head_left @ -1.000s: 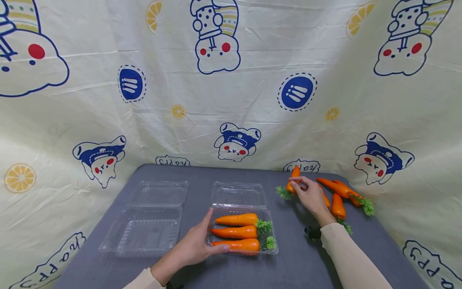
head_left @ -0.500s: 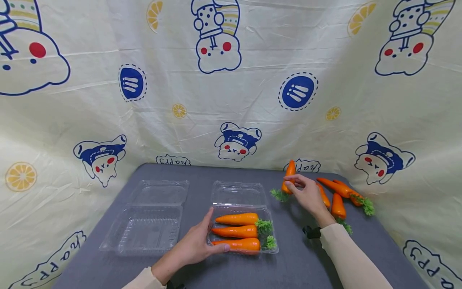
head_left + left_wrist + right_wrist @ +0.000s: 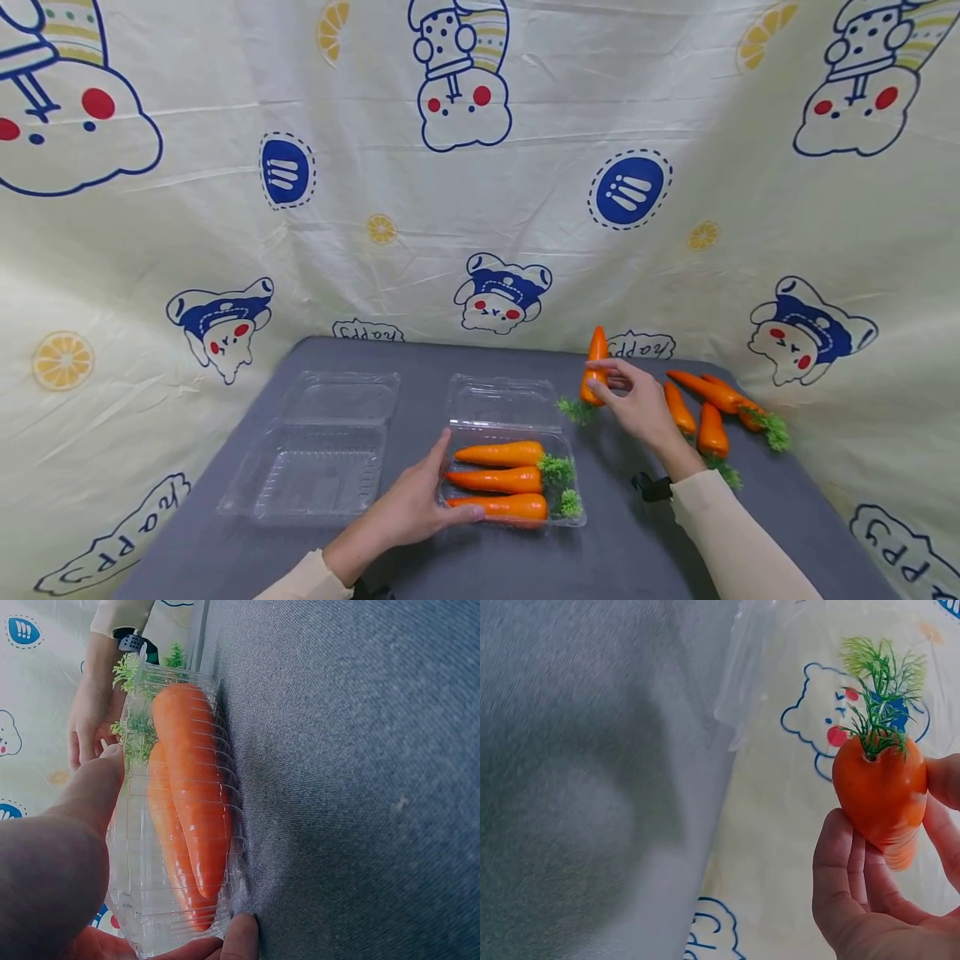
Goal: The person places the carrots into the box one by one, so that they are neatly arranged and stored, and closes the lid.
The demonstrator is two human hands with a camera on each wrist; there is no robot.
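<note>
There it is: a glossy carrot (image 3: pixel 595 379), pinched by its thick body between the right hand's (image 3: pixel 641 407) thumb and fingers, tip up, leafy top down, right of the open lid. The left hand (image 3: pixel 408 502) grips a corner of the filled clamshell (image 3: pixel 498 429). That carrot looks like an imitation, so probably light and stiff, slightly slippery; the broad crown end seems the best hold, the greens likely too flimsy. Counting up: three carrots boxed, one held, four loose ones (image 3: pixel 712 431) visible, two clamshells on the surface (image 3: pixel 615 554).
</note>
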